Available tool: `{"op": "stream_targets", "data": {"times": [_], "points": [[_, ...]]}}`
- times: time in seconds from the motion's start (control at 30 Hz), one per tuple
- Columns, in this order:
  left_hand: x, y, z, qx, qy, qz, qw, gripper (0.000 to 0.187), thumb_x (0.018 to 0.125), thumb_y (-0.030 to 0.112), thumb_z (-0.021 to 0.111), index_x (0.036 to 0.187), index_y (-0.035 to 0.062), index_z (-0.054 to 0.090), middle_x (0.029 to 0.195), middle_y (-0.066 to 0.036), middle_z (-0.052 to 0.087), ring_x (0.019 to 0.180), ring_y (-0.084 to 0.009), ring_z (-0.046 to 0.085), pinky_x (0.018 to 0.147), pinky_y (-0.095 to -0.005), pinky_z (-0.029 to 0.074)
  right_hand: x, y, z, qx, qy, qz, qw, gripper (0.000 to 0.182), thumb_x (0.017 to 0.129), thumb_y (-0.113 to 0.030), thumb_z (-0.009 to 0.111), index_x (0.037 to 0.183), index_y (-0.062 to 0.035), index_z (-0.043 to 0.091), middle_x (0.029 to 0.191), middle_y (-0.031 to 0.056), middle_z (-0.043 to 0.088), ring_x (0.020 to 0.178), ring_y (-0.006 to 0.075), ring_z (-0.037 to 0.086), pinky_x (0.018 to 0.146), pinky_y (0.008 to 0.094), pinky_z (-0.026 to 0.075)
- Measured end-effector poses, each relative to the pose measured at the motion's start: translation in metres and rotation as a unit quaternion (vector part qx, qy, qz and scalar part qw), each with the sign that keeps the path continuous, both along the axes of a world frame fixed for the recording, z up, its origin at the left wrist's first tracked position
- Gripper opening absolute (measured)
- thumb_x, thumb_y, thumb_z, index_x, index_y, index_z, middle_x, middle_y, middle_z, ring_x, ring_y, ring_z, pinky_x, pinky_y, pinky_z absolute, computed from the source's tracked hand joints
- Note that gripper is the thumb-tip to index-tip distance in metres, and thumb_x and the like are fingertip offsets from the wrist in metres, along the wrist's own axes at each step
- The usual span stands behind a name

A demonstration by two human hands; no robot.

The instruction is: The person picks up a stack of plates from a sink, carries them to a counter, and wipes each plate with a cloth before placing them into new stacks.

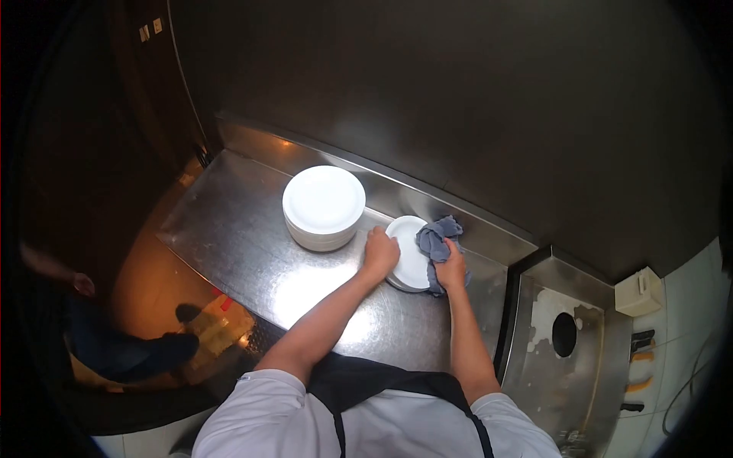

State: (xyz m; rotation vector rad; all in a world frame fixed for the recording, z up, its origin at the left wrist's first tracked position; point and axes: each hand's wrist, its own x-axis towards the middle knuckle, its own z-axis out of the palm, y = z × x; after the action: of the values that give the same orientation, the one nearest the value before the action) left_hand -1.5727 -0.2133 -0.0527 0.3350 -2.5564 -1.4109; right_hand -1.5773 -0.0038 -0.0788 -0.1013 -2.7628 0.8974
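Note:
A white plate [412,248] lies on top of a short stack of plates, on a steel counter. My left hand [382,253] is closed on the left rim of this plate. My right hand [451,267] grips a crumpled blue-grey cloth [440,238] and presses it against the plate's right side. Part of the cloth hangs down past the rim. Just left of my left hand stands a taller stack of white plates [324,200].
The steel counter [237,202] has a raised back edge along a dark wall. To the right is a steel basin with a dark round hole [564,334]. Beyond it are a white box [640,292] and knives [641,343]. At left, another person's hand [82,284] and leg show.

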Motion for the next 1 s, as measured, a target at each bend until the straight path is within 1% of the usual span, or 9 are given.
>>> {"op": "stream_targets", "data": {"times": [0.2, 0.33, 0.4, 0.47, 0.67, 0.87, 0.9, 0.97, 1.0], "points": [[0.008, 0.014, 0.02, 0.101, -0.02, -0.024, 0.994, 0.04, 0.095, 0.028, 0.062, 0.112, -0.007, 0.052, 0.105, -0.035, 0.065, 0.101, -0.0495, 0.063, 0.089, -0.0505, 0.05, -0.008, 0.036, 0.008, -0.158, 0.05, 0.072, 0.983, 0.061, 0.07, 0.0, 0.079, 0.127, -0.0051, 0.059, 0.116, 0.0094, 0.068, 0.107, 0.023, 0.065, 0.094, 0.0343, 0.051], [0.002, 0.007, 0.019, 0.151, 0.037, -0.096, 0.983, 0.034, 0.097, 0.03, 0.058, 0.11, -0.001, 0.058, 0.107, -0.028, 0.067, 0.103, -0.0449, 0.064, 0.088, -0.0477, 0.05, 0.006, 0.052, 0.04, -0.529, 0.072, 0.057, 0.844, 0.043, 0.078, -0.003, 0.071, 0.121, -0.0012, 0.063, 0.114, 0.0081, 0.068, 0.106, 0.0214, 0.064, 0.093, 0.0341, 0.051], [0.012, 0.019, 0.035, 0.173, 0.051, -0.172, 0.968, 0.035, 0.097, 0.032, 0.057, 0.111, -0.0003, 0.058, 0.107, -0.027, 0.068, 0.103, -0.0437, 0.064, 0.088, -0.0461, 0.05, -0.005, 0.067, 0.051, -0.734, -0.102, 0.149, 0.655, 0.039, 0.095, -0.022, 0.056, 0.128, -0.001, 0.059, 0.124, 0.0111, 0.065, 0.115, 0.0263, 0.062, 0.099, 0.0381, 0.05], [0.024, 0.038, 0.057, 0.156, 0.049, -0.231, 0.959, 0.04, 0.097, 0.037, 0.057, 0.115, 0.0008, 0.058, 0.108, -0.027, 0.067, 0.103, -0.0438, 0.064, 0.088, -0.0456, 0.049, 0.026, 0.049, 0.063, -0.756, -0.037, 0.116, 0.643, 0.041, 0.096, -0.024, 0.054, 0.13, -0.001, 0.057, 0.128, 0.0114, 0.062, 0.118, 0.0267, 0.06, 0.101, 0.0388, 0.049], [-0.001, 0.022, 0.066, 0.236, 0.125, -0.052, 0.962, 0.041, 0.097, 0.038, 0.059, 0.109, -0.0017, 0.06, 0.101, -0.025, 0.069, 0.096, -0.041, 0.067, 0.081, -0.0447, 0.052, 0.08, -0.035, 0.078, -0.774, 0.087, 0.148, 0.609, 0.052, 0.102, -0.027, 0.047, 0.145, -0.0003, 0.041, 0.145, 0.0121, 0.049, 0.133, 0.0257, 0.048, 0.108, 0.0402, 0.042], [0.033, 0.0, 0.082, 0.136, 0.08, -0.254, 0.954, 0.042, 0.098, 0.038, 0.057, 0.11, -0.0022, 0.06, 0.104, -0.024, 0.069, 0.099, -0.0361, 0.067, 0.085, -0.0409, 0.05, 0.061, 0.027, 0.134, -0.611, 0.075, 0.127, 0.778, 0.037, 0.1, -0.029, 0.05, 0.115, -0.0009, 0.069, 0.11, 0.0106, 0.071, 0.099, 0.0249, 0.067, 0.094, 0.0361, 0.052], [0.041, 0.012, 0.079, 0.15, 0.083, -0.281, 0.944, 0.041, 0.098, 0.036, 0.057, 0.11, -0.0027, 0.06, 0.104, -0.023, 0.069, 0.098, -0.0336, 0.067, 0.086, -0.0398, 0.05, 0.055, 0.023, 0.129, -0.727, -0.056, 0.25, 0.637, 0.04, 0.1, -0.031, 0.049, 0.122, -0.001, 0.064, 0.117, 0.0118, 0.068, 0.104, 0.0254, 0.065, 0.095, 0.0374, 0.052], [0.048, 0.021, 0.08, 0.17, 0.083, -0.282, 0.941, 0.04, 0.098, 0.034, 0.057, 0.11, -0.0032, 0.061, 0.103, -0.022, 0.068, 0.097, -0.0314, 0.066, 0.086, -0.0387, 0.049, 0.053, 0.009, 0.115, -0.796, -0.136, 0.312, 0.501, 0.046, 0.101, -0.034, 0.048, 0.131, -0.0013, 0.058, 0.126, 0.0133, 0.064, 0.111, 0.0263, 0.063, 0.097, 0.039, 0.052], [0.051, 0.022, 0.088, 0.176, 0.08, -0.256, 0.947, 0.04, 0.098, 0.034, 0.057, 0.11, -0.0032, 0.061, 0.103, -0.022, 0.068, 0.097, -0.0317, 0.066, 0.086, -0.0389, 0.049, 0.061, -0.008, 0.104, -0.791, -0.09, 0.263, 0.545, 0.047, 0.101, -0.035, 0.048, 0.133, -0.0015, 0.056, 0.128, 0.0135, 0.063, 0.113, 0.0265, 0.062, 0.098, 0.0393, 0.051]]}}
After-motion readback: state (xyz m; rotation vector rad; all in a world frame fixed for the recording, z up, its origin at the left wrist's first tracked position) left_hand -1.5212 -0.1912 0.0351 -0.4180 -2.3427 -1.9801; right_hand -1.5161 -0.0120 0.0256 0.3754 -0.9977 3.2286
